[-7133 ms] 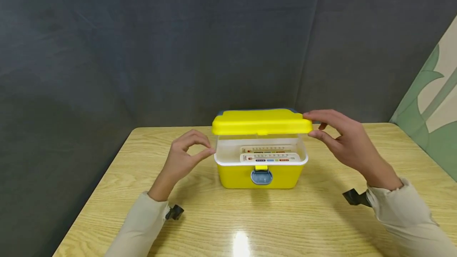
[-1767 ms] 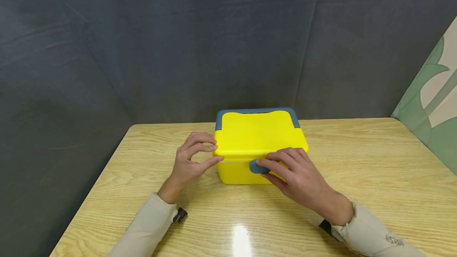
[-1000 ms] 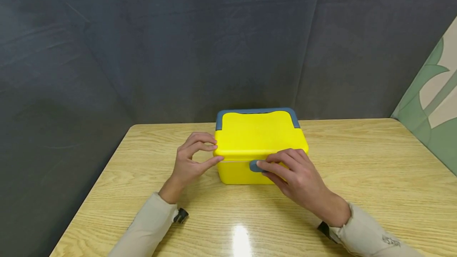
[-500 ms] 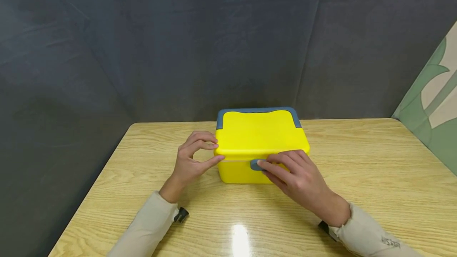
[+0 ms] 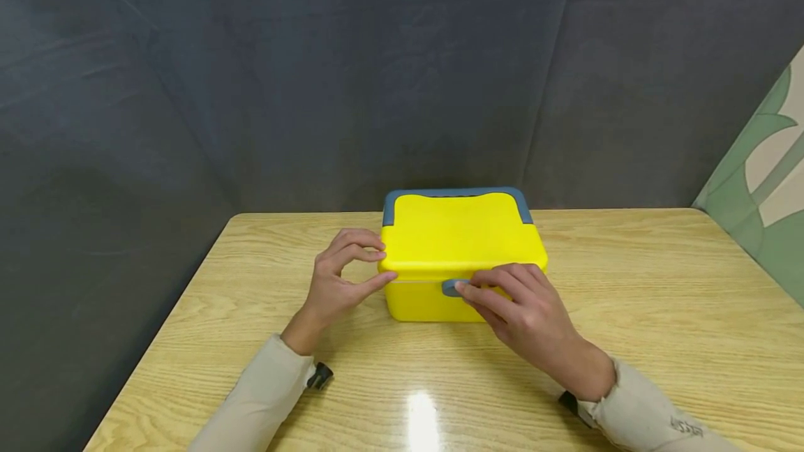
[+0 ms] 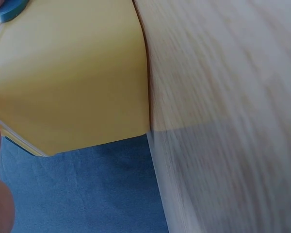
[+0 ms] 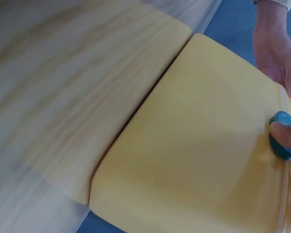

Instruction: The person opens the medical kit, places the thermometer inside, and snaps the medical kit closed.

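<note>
A yellow storage box [image 5: 461, 236] with a blue handle [image 5: 455, 192] folded around the back of its lid stands on the wooden table, its lid down. At the front-left corner my left hand [image 5: 342, 274] holds the lid's edge, fingers on the side and thumb at the front seam. My right hand [image 5: 530, 316] pinches the blue latch [image 5: 449, 288] at the front middle. The right wrist view shows the thumb pressed on the latch [image 7: 280, 114], which juts out from the box's yellow front [image 7: 199, 131]. What lies inside is hidden by the lid.
The wood-grain table [image 5: 251, 284] runs back to a dark cloth backdrop [image 5: 314, 75] right behind the box. On the right stands a panel with green leaf shapes [image 5: 747, 180]. Both sleeves carry black wrist cameras [image 5: 320, 375].
Seven seconds ago the lid was half raised, showing white printed strips inside; now it is down. My right hand went from the lid's right edge to the latch, which has tilted slightly upward.
</note>
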`<state>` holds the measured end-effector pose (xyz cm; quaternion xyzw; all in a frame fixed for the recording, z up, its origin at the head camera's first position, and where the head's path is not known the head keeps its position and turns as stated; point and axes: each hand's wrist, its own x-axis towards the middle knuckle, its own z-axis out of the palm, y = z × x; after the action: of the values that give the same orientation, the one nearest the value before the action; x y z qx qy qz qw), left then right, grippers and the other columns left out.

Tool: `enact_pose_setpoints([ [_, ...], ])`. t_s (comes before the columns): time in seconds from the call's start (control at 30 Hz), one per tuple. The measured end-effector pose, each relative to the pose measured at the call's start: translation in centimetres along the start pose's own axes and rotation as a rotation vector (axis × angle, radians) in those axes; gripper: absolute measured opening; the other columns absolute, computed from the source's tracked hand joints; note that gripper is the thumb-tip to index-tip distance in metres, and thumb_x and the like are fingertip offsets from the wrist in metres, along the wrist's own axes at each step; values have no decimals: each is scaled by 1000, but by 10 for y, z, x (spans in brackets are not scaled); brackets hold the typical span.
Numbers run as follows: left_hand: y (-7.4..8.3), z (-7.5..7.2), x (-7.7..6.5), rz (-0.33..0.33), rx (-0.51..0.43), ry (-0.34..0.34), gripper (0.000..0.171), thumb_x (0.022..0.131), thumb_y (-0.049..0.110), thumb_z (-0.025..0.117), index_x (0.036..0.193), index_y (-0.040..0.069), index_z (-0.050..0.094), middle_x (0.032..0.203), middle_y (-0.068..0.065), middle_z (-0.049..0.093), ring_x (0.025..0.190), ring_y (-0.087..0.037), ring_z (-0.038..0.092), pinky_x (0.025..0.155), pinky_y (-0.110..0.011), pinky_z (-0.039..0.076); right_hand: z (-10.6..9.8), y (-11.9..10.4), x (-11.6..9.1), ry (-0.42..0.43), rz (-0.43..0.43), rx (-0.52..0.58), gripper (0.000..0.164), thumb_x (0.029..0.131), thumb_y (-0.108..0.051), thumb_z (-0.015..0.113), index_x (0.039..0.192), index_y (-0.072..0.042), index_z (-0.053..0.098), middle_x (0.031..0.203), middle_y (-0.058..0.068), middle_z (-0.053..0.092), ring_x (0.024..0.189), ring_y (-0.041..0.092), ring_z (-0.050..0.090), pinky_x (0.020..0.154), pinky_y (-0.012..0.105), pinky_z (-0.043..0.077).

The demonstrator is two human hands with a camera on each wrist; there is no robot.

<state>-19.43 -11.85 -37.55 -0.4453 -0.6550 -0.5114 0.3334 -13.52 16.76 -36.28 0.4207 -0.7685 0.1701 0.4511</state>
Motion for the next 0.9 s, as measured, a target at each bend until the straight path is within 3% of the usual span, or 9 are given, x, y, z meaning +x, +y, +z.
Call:
enact_pose_setpoints([
  [0.33, 0, -2, 0, -19, 8, -16, 24, 83, 23, 82, 91, 3, 71, 102, -14, 67, 105, -24, 60, 99, -25, 50, -5, -2, 4, -46, 46, 19, 40, 105, -40, 46, 106, -16, 78, 94, -1, 70, 83, 17, 60, 72, 29, 45],
  [0.53, -1, -3, 0, -6, 8, -22, 24, 82, 22, 82, 92, 3, 72, 101, -14, 67, 104, -25, 61, 99, -25, 50, -7, 2, 8, -16, 59, 29, 39, 103, -41, 51, 98, -13, 78, 92, -1, 69, 81, 17, 60, 72, 27, 47],
  [0.7, -4, -7, 0, 4, 13, -30, 24, 82, 20, 83, 93, 1, 72, 102, -15, 66, 103, -25, 61, 98, -24, 51, -13, 11, 11, -6, 86, 31, 40, 103, -43, 52, 97, -12, 77, 92, 1, 69, 83, 18, 59, 75, 27, 45],
  [0.9, -5, -14, -2, -45, 42, -36, 32, 78, 24, 85, 98, 2, 73, 102, -15, 67, 102, -23, 63, 97, -23, 52, -21, 30, 13, -40, 166, 52, 43, 99, -48, 57, 103, -9, 75, 98, 7, 69, 88, 23, 57, 78, 31, 44],
])
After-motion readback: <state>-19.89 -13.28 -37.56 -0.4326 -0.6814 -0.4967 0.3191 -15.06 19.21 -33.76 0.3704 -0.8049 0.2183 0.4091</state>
